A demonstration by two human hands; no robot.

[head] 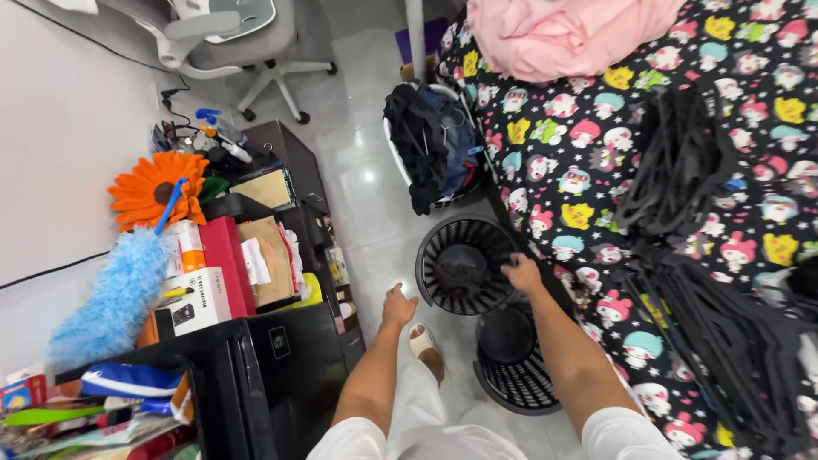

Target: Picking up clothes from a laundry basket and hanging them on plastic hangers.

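- The left hand [397, 307] hangs over the floor, its grip loose and empty, just left of the black basket [460, 266].
- The right hand [521, 273] is nearer: its fingers curl on the basket's right rim.
- A second basket [513, 362] stands beside the bed [596, 162].

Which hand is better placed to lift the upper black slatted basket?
Right, probably. The right hand is already at the rim of the upper black slatted plastic laundry basket, beside the patterned bedspread. The left hand hangs open over the pale tiled floor, apart from the basket.
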